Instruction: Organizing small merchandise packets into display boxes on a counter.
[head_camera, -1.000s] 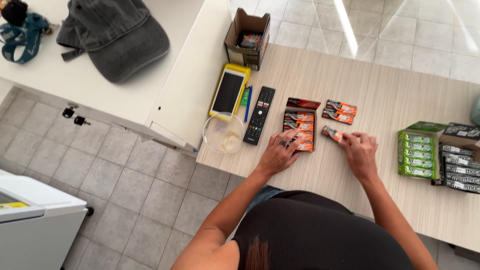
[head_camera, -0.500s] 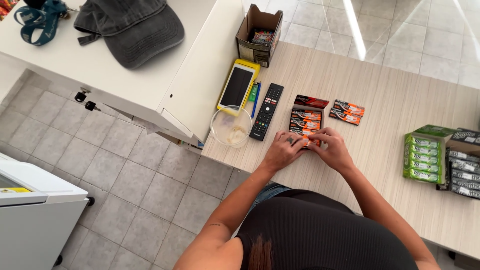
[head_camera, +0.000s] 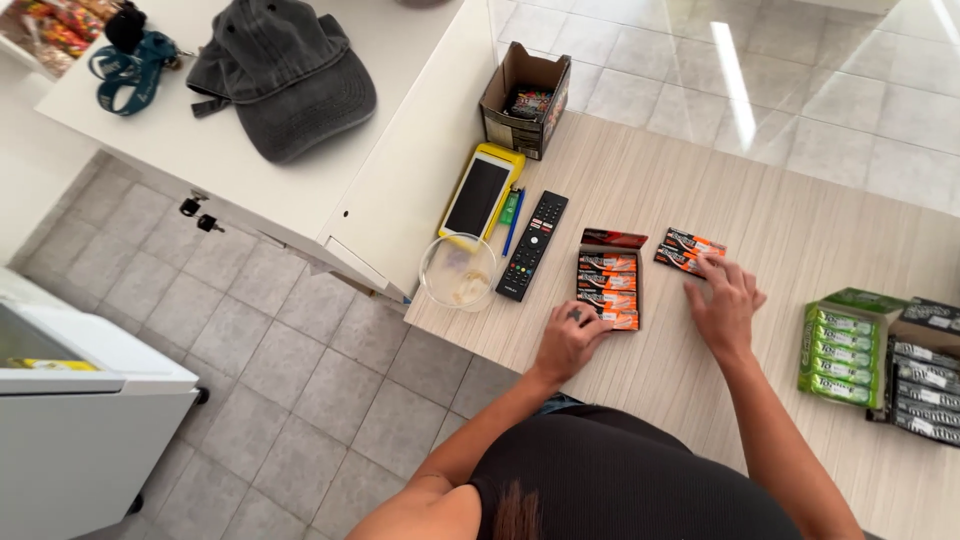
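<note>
While resting on the pale wooden counter (head_camera: 800, 230), left hand (head_camera: 568, 338) curling loosely against the near end of the open orange-and-black cardboard display box of gum packs (head_camera: 607, 283); right hand (head_camera: 724, 302), fingers spread, touching two loose orange-and-black gum packs (head_camera: 688, 249) just right of that box, beside a black remote control (head_camera: 534, 245).

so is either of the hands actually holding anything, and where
Nothing is lifted. The left hand rests on the near end of the open cardboard box of orange packs; the right hand touches the loose orange packs.
</note>
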